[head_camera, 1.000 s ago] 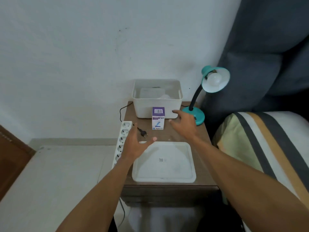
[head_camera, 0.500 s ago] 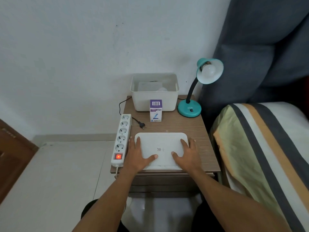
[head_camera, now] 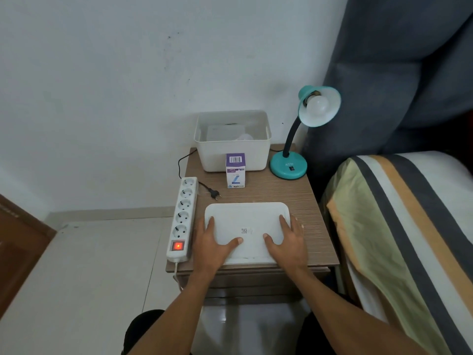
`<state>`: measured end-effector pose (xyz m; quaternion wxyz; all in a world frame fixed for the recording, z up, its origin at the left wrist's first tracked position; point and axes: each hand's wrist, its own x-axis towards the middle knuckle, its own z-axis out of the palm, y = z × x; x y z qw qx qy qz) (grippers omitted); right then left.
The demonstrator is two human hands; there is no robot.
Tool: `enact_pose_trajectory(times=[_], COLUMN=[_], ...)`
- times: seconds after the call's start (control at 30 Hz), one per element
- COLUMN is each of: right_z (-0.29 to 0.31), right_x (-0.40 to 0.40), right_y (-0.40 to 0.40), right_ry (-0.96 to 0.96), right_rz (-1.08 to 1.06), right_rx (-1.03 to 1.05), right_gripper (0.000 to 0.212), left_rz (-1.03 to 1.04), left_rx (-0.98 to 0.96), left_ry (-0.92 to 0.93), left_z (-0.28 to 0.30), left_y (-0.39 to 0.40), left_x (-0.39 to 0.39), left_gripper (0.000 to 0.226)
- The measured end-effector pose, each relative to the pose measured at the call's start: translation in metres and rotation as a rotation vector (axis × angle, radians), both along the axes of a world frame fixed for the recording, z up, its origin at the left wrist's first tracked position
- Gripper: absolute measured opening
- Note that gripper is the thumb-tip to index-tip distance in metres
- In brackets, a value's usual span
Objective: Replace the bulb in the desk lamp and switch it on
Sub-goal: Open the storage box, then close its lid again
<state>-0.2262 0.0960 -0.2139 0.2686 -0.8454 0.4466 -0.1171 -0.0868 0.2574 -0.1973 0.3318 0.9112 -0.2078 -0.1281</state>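
A teal desk lamp stands at the back right of a small wooden bedside table, with a white bulb in its shade, unlit. Its black plug lies loose on the table beside a white power strip whose red switch glows. A purple and white bulb box stands upright in front of a white bin. My left hand and my right hand rest flat, fingers apart, on the near corners of a white tray. Neither hand holds anything.
The bin holds a white item and what looks like a bulb. A bed with a striped cover is close on the right, and a dark padded headboard rises behind the lamp. A white wall is at the back, pale floor on the left.
One second ago both hands hovered in the air above the table. They came down onto the tray half a second ago and have stayed flat there since.
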Motion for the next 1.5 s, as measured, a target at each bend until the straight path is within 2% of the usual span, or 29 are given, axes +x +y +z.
enact_pose_trajectory(times=[0.1, 0.2, 0.47, 0.67, 0.93, 1.07, 1.5], right_z=[0.013, 0.035, 0.114, 0.154, 0.156, 0.149, 0.144], right_x=[0.003, 0.015, 0.092, 0.153, 0.216, 0.236, 0.248], right_y=[-0.003, -0.013, -0.061, -0.098, -0.143, -0.159, -0.183], right_ry=[-0.056, -0.132, -0.328, -0.360, -0.304, -0.256, -0.196], right_rz=[-0.006, -0.003, 0.017, 0.032, 0.042, 0.058, 0.062], right_rx=[0.029, 0.029, -0.049, -0.090, -0.055, -0.035, 0.010], right_gripper=[0.078, 0.077, 0.076, 0.077, 0.080, 0.080, 0.082], left_rz=[0.010, -0.012, -0.093, -0.083, -0.095, -0.120, -0.165], left_rx=[-0.040, -0.097, -0.254, -0.309, -0.292, -0.259, -0.183], left_ry=[0.002, -0.073, -0.294, -0.337, -0.318, -0.314, -0.284], left_z=[0.005, 0.019, 0.102, 0.141, 0.131, 0.122, 0.118], left_y=[-0.003, -0.009, -0.043, -0.084, -0.130, -0.146, -0.170], left_x=[0.004, 0.020, 0.103, 0.162, 0.229, 0.253, 0.273], left_gripper=[0.115, 0.115, 0.115, 0.099, 0.094, 0.080, 0.068])
